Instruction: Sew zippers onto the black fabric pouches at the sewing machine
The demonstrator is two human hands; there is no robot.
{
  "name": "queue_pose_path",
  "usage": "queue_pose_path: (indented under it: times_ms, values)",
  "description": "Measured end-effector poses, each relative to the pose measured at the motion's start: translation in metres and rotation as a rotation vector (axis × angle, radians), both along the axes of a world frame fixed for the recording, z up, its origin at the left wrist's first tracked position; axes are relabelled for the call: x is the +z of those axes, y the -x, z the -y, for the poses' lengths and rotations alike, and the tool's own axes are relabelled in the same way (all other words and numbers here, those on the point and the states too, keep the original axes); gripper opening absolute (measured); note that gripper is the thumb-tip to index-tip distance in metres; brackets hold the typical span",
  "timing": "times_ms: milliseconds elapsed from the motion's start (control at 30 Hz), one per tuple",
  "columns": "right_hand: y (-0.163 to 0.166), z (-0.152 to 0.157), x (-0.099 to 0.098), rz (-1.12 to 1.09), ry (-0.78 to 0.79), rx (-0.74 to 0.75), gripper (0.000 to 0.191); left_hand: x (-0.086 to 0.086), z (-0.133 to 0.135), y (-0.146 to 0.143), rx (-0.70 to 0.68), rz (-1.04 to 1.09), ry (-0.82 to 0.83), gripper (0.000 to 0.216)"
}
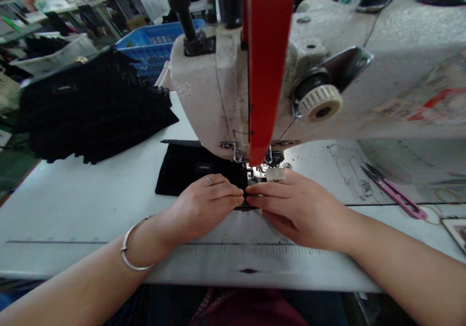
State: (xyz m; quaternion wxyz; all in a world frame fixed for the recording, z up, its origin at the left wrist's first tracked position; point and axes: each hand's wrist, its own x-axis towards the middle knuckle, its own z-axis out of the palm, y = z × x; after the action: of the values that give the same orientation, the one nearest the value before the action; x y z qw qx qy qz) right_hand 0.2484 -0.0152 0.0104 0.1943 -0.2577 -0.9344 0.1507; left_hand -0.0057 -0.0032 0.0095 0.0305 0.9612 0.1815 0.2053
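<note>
A piece of black fabric (178, 170) with a small dark label (204, 167) lies flat on the sewing table (120, 190), its right end at the presser foot of the sewing machine (204, 83). My left hand (207, 204) rests on the fabric's near edge, fingers pressed together, a ring and a bracelet on that arm. Close by on the right, my right hand (302, 209) has its fingertips pinched at the same edge, just in front of the presser foot. The two hands' fingertips almost meet. What lies beneath the right fingers is mostly hidden.
Pink thread snips (396, 192) lie on the table at the right. A heap of black fabric pieces (87, 107) hangs over the table's left side, with a blue plastic basket (149, 49) behind. A red bar (267, 63) stands before the machine head.
</note>
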Motion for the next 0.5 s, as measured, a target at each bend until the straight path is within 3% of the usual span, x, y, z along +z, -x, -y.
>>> queue_pose_path:
  times_ms: [167, 300, 500]
  values:
    - [0.003, 0.001, 0.001, -0.020, -0.001, -0.036, 0.033, 0.000, -0.003, 0.000, -0.005, -0.006, -0.011, 0.020]
    - [0.005, 0.000, 0.001, 0.029, -0.002, -0.069, 0.033, 0.004, -0.010, -0.003, 0.074, -0.020, 0.009, 0.020]
    - [0.011, -0.002, -0.002, 0.103, -0.029, -0.203, 0.035, 0.005, -0.024, -0.006, 0.104, -0.012, 0.041, 0.025]
